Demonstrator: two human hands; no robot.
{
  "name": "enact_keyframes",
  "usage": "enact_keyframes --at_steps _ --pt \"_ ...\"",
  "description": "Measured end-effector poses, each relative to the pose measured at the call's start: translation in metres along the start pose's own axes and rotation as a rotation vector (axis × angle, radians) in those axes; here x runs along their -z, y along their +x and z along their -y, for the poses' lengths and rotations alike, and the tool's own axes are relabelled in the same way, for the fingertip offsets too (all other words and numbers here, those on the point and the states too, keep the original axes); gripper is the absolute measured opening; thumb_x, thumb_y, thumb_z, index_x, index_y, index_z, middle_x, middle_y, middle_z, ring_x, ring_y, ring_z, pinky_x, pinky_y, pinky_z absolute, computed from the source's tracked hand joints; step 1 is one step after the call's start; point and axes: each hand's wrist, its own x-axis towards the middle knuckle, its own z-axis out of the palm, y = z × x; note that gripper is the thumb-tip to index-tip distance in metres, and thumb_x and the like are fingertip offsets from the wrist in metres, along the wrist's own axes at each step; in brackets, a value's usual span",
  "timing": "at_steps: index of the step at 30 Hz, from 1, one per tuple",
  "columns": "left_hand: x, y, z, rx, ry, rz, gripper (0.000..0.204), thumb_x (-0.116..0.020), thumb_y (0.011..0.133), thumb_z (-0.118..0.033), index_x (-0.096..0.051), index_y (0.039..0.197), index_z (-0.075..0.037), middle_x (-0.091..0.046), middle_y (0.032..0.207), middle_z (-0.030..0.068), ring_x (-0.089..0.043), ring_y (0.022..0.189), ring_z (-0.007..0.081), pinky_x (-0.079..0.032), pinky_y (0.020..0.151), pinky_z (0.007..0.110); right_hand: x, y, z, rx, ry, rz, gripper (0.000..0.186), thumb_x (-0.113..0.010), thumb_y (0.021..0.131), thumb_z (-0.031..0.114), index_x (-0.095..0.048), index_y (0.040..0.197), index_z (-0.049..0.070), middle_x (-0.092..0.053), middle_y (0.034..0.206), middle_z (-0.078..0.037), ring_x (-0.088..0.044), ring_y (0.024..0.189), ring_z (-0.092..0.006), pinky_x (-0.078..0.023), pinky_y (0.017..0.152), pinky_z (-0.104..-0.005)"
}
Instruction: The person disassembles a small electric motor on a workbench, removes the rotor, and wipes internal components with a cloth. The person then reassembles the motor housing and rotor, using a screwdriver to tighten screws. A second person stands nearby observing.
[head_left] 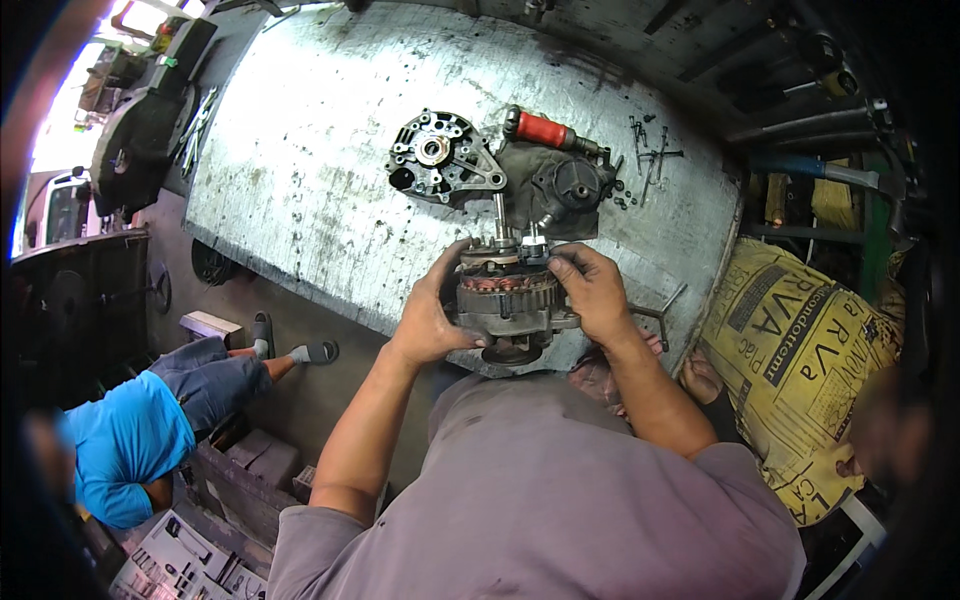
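An alternator [508, 312] with copper windings showing stands upright at the table's near edge, its shaft pointing away from me. My left hand [432, 312] is wrapped round its left side, thumb low on the casing and fingers near the top. Gripping the opposite side is my right hand [597, 298], its thumb and fingertips by a small metal terminal block [535, 247] at the upper right of the alternator. Beyond lies a detached alternator end housing [440, 155] with a bearing seat in its middle. A dark round cover [575, 187] rests to its right.
A red air ratchet [545, 132] and several loose bolts [655, 158] lie on the worn metal table [300, 150]. An L-shaped wrench [655, 320] sits by the right edge. A yellow sack [790, 370] and a hammer [830, 172] are at right. A person in blue [135, 440] is at lower left.
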Motion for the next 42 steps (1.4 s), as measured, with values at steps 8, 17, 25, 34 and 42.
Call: enact_keyframes --at_steps 8,17,25,34,42 --pt "-0.001 -0.001 -0.002 -0.005 0.028 0.003 0.136 -0.105 0.055 -0.029 -0.038 0.168 0.005 -0.063 0.154 0.0257 -0.060 0.145 0.0348 -0.044 0.126 0.044 0.000 0.000 0.004 0.023 -0.043 -0.019 0.025 -0.076 0.109 0.018 -0.077 0.122 -0.003 -0.080 0.102 -0.008 -0.067 0.095 -0.0126 -0.056 0.088 -0.0317" --pt "0.000 0.000 -0.009 0.003 0.096 0.001 0.132 -0.104 0.056 -0.024 -0.040 0.167 0.004 -0.065 0.151 0.0259 -0.063 0.142 0.0344 -0.045 0.125 0.043 0.001 0.001 0.011 -0.014 -0.006 0.009 0.027 -0.074 0.110 0.019 -0.076 0.122 -0.005 -0.079 0.104 -0.007 -0.066 0.095 -0.0128 -0.055 0.089 -0.0312" --pt "-0.001 0.002 -0.007 -0.016 0.115 -0.014 0.130 -0.102 0.056 -0.027 -0.040 0.167 0.005 -0.066 0.151 0.0276 -0.063 0.143 0.0372 -0.046 0.124 0.044 0.001 0.003 0.007 -0.035 0.041 0.009 0.028 -0.074 0.110 0.020 -0.076 0.121 -0.005 -0.079 0.103 -0.007 -0.066 0.095 -0.0131 -0.055 0.089 -0.0309" --pt "0.000 0.003 -0.007 -0.019 0.155 -0.018 0.129 -0.101 0.056 -0.028 -0.042 0.166 0.004 -0.068 0.148 0.0278 -0.065 0.140 0.0386 -0.047 0.123 0.045 0.001 0.001 0.010 -0.032 -0.016 -0.004 0.027 -0.074 0.110 0.019 -0.077 0.122 -0.004 -0.080 0.104 -0.007 -0.068 0.096 -0.0130 -0.056 0.090 -0.0309" --pt "-0.002 0.004 -0.007 -0.004 0.105 -0.014 0.131 -0.102 0.056 -0.029 -0.041 0.167 0.004 -0.068 0.148 0.0277 -0.065 0.140 0.0377 -0.047 0.123 0.045 0.002 0.003 0.003 -0.001 -0.036 -0.015 0.028 -0.075 0.109 0.021 -0.077 0.122 -0.004 -0.080 0.104 -0.008 -0.069 0.096 -0.0140 -0.056 0.090 -0.0320"
